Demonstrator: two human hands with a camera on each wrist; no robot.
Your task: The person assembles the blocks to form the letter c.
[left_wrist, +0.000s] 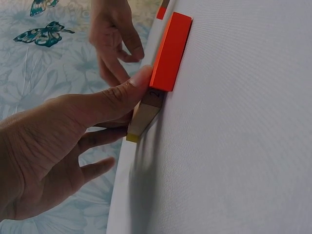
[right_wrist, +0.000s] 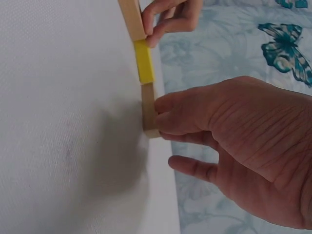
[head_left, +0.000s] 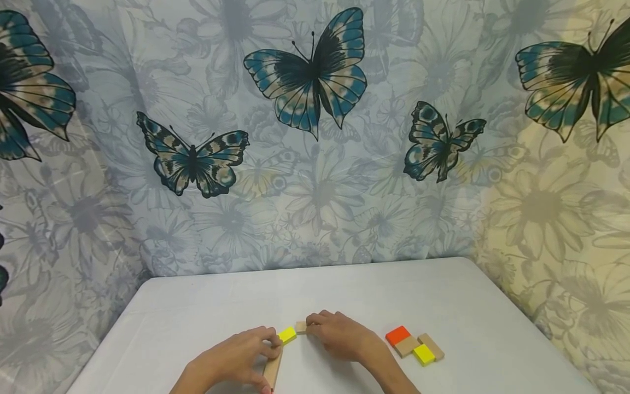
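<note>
My left hand (head_left: 233, 355) grips a long plain wooden block (head_left: 273, 371), thumb toward its near end and fingers at its far end. In the left wrist view a red block (left_wrist: 171, 52) lies end to end with that wooden block, right by the thumb. A yellow block (head_left: 287, 336) continues the line at the far end, close to the left fingertips. Beyond it, a small plain wooden block (right_wrist: 148, 109) meets the yellow one, and my right hand (head_left: 342, 336) pinches it. The right fingers partly cover this block in the head view.
To the right on the white table (head_left: 492, 328) lies a loose group: a red block (head_left: 397, 334), a plain block (head_left: 407, 346), a yellow block (head_left: 424, 354) and a longer plain block (head_left: 433, 347). A butterfly-patterned cloth (head_left: 320, 219) hangs behind the table's far edge.
</note>
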